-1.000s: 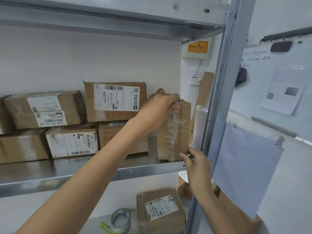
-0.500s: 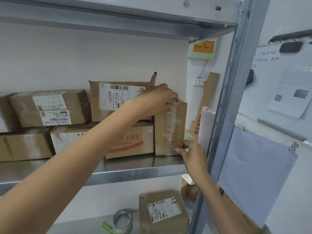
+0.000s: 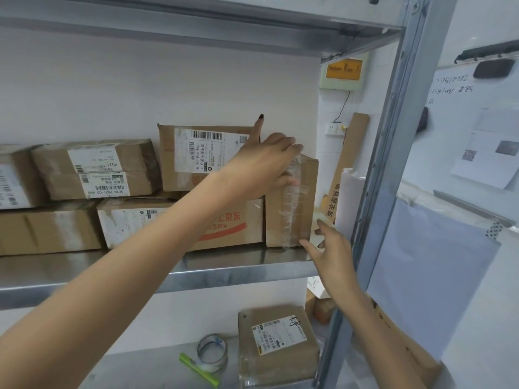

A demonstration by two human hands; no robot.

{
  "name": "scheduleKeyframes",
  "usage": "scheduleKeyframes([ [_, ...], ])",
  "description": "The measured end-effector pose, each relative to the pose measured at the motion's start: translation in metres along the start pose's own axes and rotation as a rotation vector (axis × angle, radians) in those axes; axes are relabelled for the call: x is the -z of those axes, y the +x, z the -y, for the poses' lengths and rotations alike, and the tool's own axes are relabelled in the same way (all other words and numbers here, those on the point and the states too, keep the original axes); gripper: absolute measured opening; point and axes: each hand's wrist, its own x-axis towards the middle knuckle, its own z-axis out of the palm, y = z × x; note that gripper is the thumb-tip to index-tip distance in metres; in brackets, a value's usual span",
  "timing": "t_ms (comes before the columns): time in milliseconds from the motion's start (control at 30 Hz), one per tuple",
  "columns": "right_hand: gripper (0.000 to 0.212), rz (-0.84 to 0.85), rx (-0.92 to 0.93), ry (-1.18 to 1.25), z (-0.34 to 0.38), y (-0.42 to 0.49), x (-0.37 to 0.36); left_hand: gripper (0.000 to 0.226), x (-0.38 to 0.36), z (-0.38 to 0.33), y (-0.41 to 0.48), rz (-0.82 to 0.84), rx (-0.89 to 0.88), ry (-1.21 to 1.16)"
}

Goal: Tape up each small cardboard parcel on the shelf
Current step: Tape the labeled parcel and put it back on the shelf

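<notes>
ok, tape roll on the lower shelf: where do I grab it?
Likely from above: the tape roll lies about flat, core open upward. Pinch its far-left wall, one finger in the core, thumb outside. The parcel stands close on its right and the green tool lies across its front-left.

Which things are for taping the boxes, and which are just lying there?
For the job: upright parcel, held by the left hand and touched by the right hand; tape roll; green tool; stacked parcels.
Just lying about: whiteboard; hanging paper sheet; wall socket; leaning cardboard strip.
</notes>
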Motion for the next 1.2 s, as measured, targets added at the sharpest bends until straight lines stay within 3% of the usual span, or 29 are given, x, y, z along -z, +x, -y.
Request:
scheduleKeyframes([
  [100, 0.051, -0.09, 0.051, -0.028, 0.004, -0.012, 0.008, 0.058, 0.007, -0.01, -0.014, -0.132, 0.021, -0.021],
  [233, 0.037, -0.152, 0.131, 0.07, 0.009, -0.039, 0.015, 0.044, 0.011, -0.035, -0.05, -0.319, -0.018, -0.086],
  [400, 0.026, -0.13, 0.206, 0.168, -0.006, -0.078, 0.005, 0.028, -0.017, -0.076, -0.103, -0.376, -0.047, -0.294],
  [533, 0.032, -0.077, 0.26, 0.214, -0.021, -0.104, -0.007, 0.018, -0.053, -0.112, -0.138, -0.471, -0.024, -0.416],
  [633, 0.028, -0.027, 0.253, 0.213, -0.04, -0.124, -0.019, 0.018, -0.082, -0.135, -0.167, -0.432, -0.02, -0.476],
  [767, 0.02, 0.182, 0.11, 0.121, -0.082, -0.137, -0.055, 0.021, -0.15, -0.153, -0.208, -0.166, 0.157, -0.626],
  [867, 0.024, 0.396, -0.04, 0.051, -0.111, -0.137, -0.085, 0.036, -0.207, -0.158, -0.229, 0.169, 0.49, -0.818],
  [1000, 0.028, 0.511, -0.207, -0.011, -0.139, -0.112, -0.118, 0.042, -0.26, -0.159, -0.229, 0.658, 0.825, -1.105],
  [1100, 0.036, 0.554, -0.289, -0.07, -0.152, -0.097, -0.137, 0.046, -0.291, -0.157, -0.227, 0.825, 1.205, -1.322],
  [1200, 0.052, 0.575, -0.401, -0.15, -0.164, -0.096, -0.152, 0.038, -0.305, -0.157, -0.221, 0.88, 1.253, -1.367],
])
